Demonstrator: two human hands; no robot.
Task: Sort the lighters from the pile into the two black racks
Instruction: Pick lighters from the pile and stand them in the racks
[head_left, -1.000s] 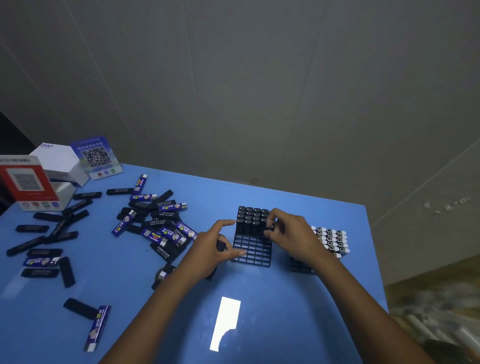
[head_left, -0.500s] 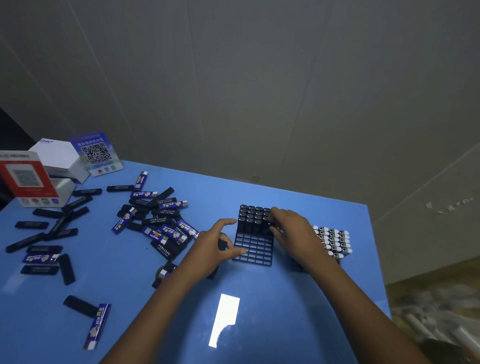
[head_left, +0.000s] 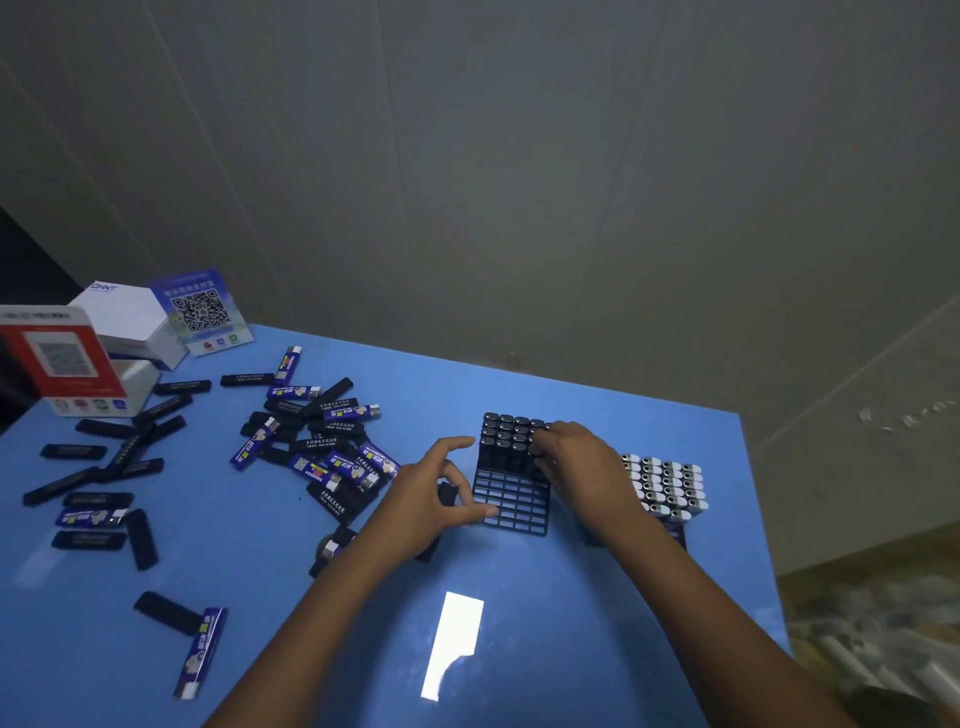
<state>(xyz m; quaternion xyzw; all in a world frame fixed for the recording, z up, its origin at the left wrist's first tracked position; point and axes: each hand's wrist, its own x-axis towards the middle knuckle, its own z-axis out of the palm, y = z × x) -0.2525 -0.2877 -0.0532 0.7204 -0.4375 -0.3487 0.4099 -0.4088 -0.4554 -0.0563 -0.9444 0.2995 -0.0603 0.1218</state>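
Black rack (head_left: 511, 501) half-filled — right hand (head_left: 576, 460) seemingly pinching black lighter (head_left: 537, 441); left hand (head_left: 431, 499) loosely spread.

Blue table (head_left: 519, 649) with a bright rectangular light reflection (head_left: 452, 644), plain grey panelled wall (head_left: 519, 182) behind, blurred, possibly littered floor (head_left: 872, 623) at right

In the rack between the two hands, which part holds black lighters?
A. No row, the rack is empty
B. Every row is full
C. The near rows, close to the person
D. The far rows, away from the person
D: in the rack, the black lighters stand only in the far rows; the near cells show open grid.
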